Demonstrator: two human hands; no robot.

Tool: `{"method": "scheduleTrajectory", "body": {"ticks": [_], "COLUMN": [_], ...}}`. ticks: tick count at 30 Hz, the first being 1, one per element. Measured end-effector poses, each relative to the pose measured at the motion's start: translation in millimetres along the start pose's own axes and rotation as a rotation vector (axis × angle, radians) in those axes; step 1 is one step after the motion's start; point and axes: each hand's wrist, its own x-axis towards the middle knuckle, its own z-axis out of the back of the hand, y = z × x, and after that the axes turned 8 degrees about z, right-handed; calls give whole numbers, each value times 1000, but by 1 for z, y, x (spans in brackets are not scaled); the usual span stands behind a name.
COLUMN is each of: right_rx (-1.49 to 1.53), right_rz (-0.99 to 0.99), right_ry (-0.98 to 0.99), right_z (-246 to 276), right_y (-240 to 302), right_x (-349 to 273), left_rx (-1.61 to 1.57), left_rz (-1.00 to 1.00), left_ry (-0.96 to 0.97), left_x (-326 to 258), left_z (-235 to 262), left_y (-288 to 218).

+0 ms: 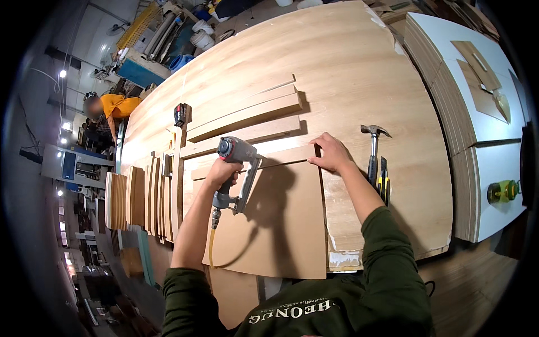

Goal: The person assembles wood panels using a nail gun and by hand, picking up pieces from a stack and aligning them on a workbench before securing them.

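I see the left hand (223, 171) closed around the handle of the nail gun (242, 150), which is over the brown panel (300, 236) on the table (404, 112); I cannot tell whether its nose touches wood. The right hand (331, 153) pinches the right end of the thin strip (289, 154) at the panel's far edge. If this pinch is too light, the strip could slide crooked; a nail turning aside could reach these fingers. A tug on the hose (211, 247) could also tilt the gun.
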Motion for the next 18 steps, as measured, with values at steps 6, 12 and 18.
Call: {"method": "scheduleTrajectory", "body": {"ticks": [6, 12, 18], "right_rx": [-307, -233, -223], "right_rz": [142, 175, 36], "right_ry": [20, -14, -44], "right_z": [-45, -63, -36], "right_y": [24, 26, 37], "right_x": [33, 37, 14], "left_rx": [59, 28, 44], "left_rz": [-14, -7, -13], "left_ry": [-4, 14, 13], "left_x": [0, 2, -1], "left_z": [-1, 2, 4], "left_y": [5, 6, 6]}}
